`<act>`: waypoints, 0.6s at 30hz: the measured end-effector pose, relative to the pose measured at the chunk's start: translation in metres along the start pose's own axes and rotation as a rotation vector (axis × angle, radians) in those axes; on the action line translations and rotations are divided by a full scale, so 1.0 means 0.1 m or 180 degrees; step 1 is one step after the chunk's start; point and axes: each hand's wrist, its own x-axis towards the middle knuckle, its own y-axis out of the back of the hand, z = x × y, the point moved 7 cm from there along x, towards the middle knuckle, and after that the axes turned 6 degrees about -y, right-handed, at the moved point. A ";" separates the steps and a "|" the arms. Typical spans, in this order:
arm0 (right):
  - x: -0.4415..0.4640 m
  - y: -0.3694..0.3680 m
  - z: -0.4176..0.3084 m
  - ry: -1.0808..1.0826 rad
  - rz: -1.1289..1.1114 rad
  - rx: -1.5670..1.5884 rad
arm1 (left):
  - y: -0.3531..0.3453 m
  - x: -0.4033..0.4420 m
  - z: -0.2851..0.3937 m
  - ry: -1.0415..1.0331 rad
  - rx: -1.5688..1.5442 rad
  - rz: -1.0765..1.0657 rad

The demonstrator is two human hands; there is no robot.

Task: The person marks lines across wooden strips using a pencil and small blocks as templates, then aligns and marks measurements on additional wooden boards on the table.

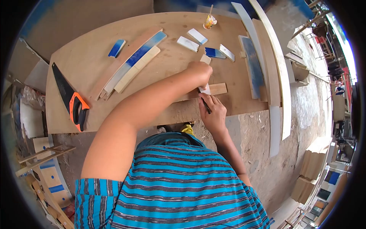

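My left hand (pixel 200 73) is closed on a short wood piece; one pale end (pixel 206 59) shows beyond the knuckles. A white-painted part (pixel 206 91) shows below the hand, but I cannot tell whether it belongs to the same piece. My right hand (pixel 214 113), near the table's front edge, grips a slim black tool (pixel 206 105), its tip at the white part beneath my left hand. Whether it is a pen or a knife cannot be made out. Beside them lies a small bare wooden block (pixel 218 89).
Painted offcuts (pixel 187 43) and a cup with a stick (pixel 209 22) stand beyond my hands on the wooden table (pixel 175 23). To the left lie a handsaw (pixel 72 97) and blue-painted strips (pixel 141 55). Long boards (pixel 272 65) run past the right edge.
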 end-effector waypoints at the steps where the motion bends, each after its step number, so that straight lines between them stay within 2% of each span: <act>1: 0.00 -0.02 -0.01 0.0008 -0.0005 -0.0052 | 0.01 -0.01 0.01 -0.0048 0.0036 0.0046; 11: -0.11 -0.04 -0.09 -0.0004 0.0037 -0.0510 | 0.02 -0.04 0.03 0.0043 -0.0015 0.0062; 14: -0.26 0.11 -0.01 -0.0524 -0.0525 -0.0839 | -0.03 -0.02 -0.02 0.0103 -0.0092 -0.0052; 18: -0.32 0.42 0.16 -0.0496 0.0352 -0.0483 | -0.01 -0.03 -0.06 0.0104 -0.0241 -0.0076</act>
